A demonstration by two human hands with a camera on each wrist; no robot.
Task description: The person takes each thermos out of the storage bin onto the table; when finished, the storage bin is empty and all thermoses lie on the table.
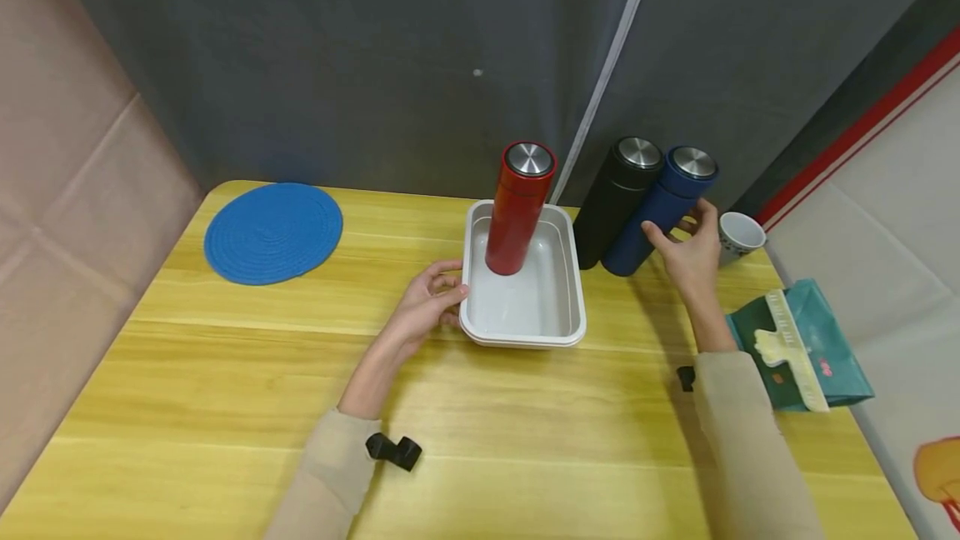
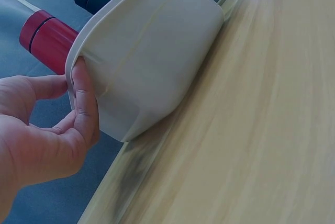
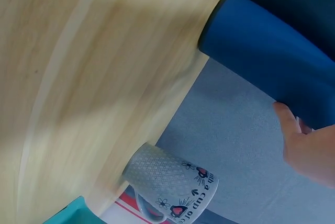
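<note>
Gripping the blue flask (image 1: 658, 212) with the right hand (image 1: 693, 257), thumb on the near side and fingers curled round the far side, about halfway up the body; in the right wrist view only the thumb (image 3: 293, 130) shows against the dark blue wall. Standing upright on the yellow table (image 1: 225, 382) at its far right, long axis vertical, steel cap up, pressed side by side against the black flask (image 1: 617, 200) on its left, with the patterned mug (image 1: 738, 236) just beside it on the right. Lying straight ahead of the right palm, so clearly the nearer hand for this flask; well apart from the left hand.

Pinching the left rim of the white tray (image 1: 468, 273) with the left hand (image 1: 427, 302), thumb over the lip and fingers (image 2: 86, 98) under it, plain in the left wrist view. Standing inside that tray, toward its far end, the red flask (image 1: 519, 208), also upright. Lying between tray and blue flask, only the black one.

Off to the far left, a round blue mat (image 1: 273, 232); at the near right, a teal pouch (image 1: 813, 348) with a pale clip
</note>
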